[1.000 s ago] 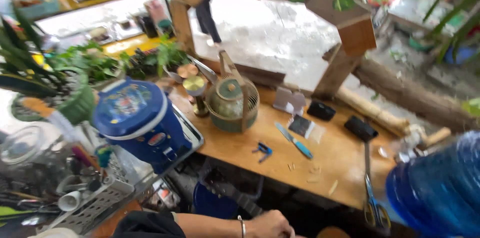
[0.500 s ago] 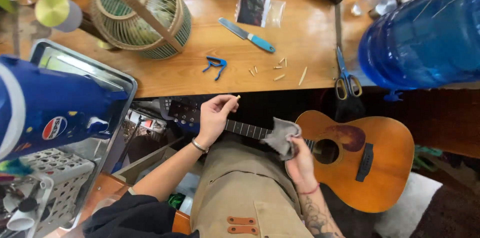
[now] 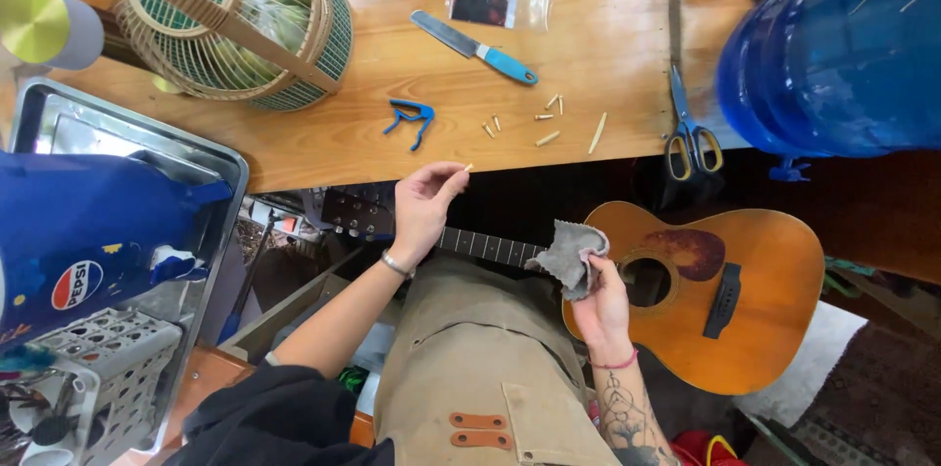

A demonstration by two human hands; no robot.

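Wooden counter (image 3: 608, 45) spans the top; below its edge an acoustic guitar (image 3: 745, 280) lies across the person's lap, body to the right, neck running left under both hands, headstock (image 3: 348, 214) furthest left. Blue water jug (image 3: 843, 45) sits top right, bamboo cage (image 3: 245, 15) top left w/ metal tray (image 3: 118, 138) beneath. Right hand (image 3: 600, 304) is closed round a grey cloth (image 3: 569, 252), resting at neck/body joint just beside the soundhole. Left hand (image 3: 423, 206) pinches a small bridge pin (image 3: 468, 168) btwn thumb & forefinger, raised at counter edge, above the neck; more loose pins (image 3: 544, 118) lie up-right of it on the counter, nearer the left hand. Scissors (image 3: 691, 133), blue capo (image 3: 410, 120), blue-handled file (image 3: 475, 47) nearby.
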